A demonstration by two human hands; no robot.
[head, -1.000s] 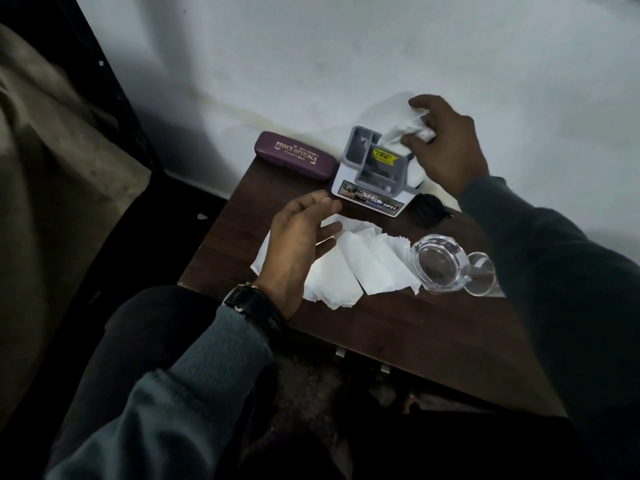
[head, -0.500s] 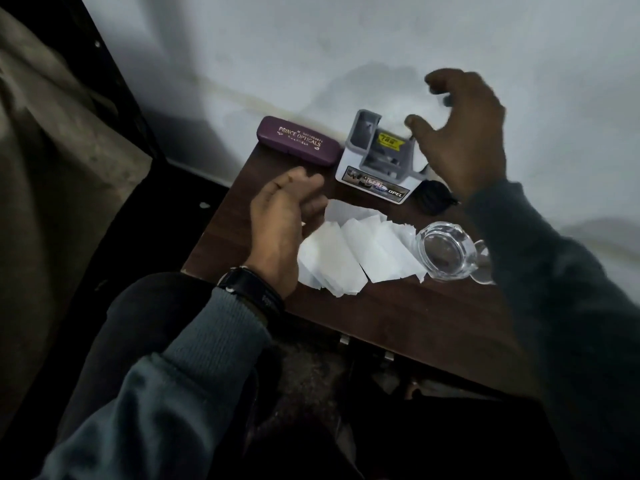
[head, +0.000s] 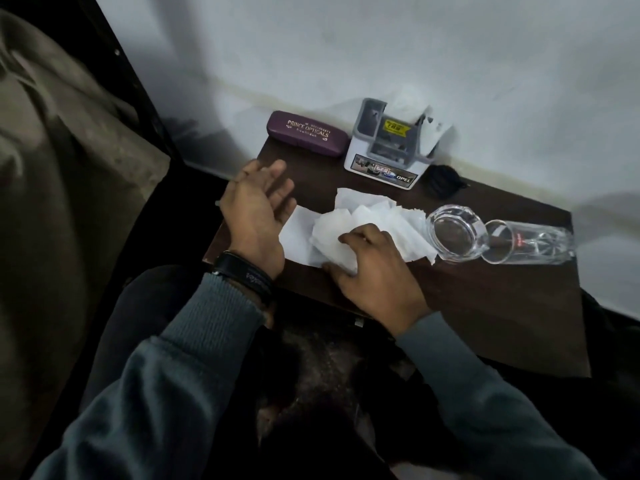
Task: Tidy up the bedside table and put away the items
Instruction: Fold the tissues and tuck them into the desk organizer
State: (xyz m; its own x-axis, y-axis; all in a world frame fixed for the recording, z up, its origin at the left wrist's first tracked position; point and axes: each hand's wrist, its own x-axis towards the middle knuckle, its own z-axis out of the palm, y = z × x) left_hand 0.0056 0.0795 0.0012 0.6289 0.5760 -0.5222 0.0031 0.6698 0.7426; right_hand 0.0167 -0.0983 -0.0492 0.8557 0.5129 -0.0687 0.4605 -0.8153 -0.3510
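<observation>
Gripping paper slips (head: pixel 391 220) by the table (head: pixel 502 306) edge, right hand (head: pixel 377 278); left hand (head: pixel 256 216) spread.

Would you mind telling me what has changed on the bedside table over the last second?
The right hand left a white paper in the desk organizer, came down towards the person and now grips the paper slips. The left hand stays open beside them; the spectacle case, ashtray and glass have not moved.
</observation>
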